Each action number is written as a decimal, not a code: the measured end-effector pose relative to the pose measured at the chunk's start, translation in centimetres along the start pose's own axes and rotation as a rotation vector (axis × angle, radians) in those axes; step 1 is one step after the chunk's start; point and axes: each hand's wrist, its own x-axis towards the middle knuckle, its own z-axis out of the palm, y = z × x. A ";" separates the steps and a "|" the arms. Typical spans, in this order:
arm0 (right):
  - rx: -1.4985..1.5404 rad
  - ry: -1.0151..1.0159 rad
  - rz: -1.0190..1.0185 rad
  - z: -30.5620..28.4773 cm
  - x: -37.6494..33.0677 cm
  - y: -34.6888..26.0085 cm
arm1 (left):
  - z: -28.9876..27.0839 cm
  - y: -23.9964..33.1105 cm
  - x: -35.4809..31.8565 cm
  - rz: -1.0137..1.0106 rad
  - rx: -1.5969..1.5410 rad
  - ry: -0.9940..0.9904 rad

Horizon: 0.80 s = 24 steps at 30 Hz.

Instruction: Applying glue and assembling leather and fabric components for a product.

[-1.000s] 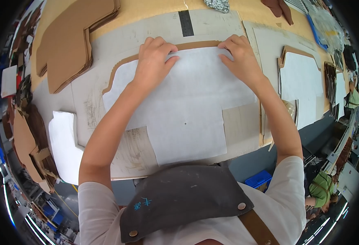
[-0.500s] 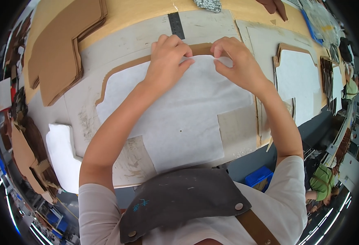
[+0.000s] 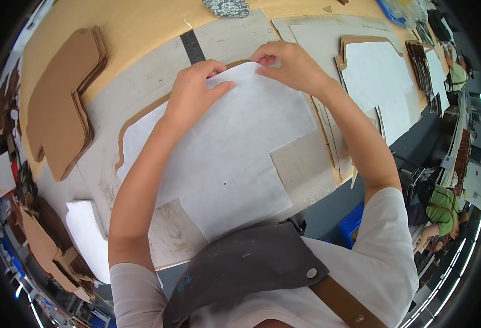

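Under both hands, white sheet: left hand flat, right hand pinching its edge.

Your bench | white sheet over cardboard | brown stack left | white-topped stack right

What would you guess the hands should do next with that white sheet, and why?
Probably smooth the white sheet down along its far edge. The left hand lies flat on it, the right hand pinches that edge, and a strip of the brown cardboard piece underneath shows at the left.
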 end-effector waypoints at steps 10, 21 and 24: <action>-0.073 0.268 0.287 -1.7 -6.6 0.7 | 0.7 0.7 1.2 -0.032 0.100 -0.035; -0.453 0.432 0.070 4.7 -11.7 -0.5 | 1.3 -1.0 1.2 0.156 0.230 0.052; -0.518 0.337 0.128 5.4 -12.0 -0.8 | 1.3 -1.0 1.4 0.159 0.247 0.049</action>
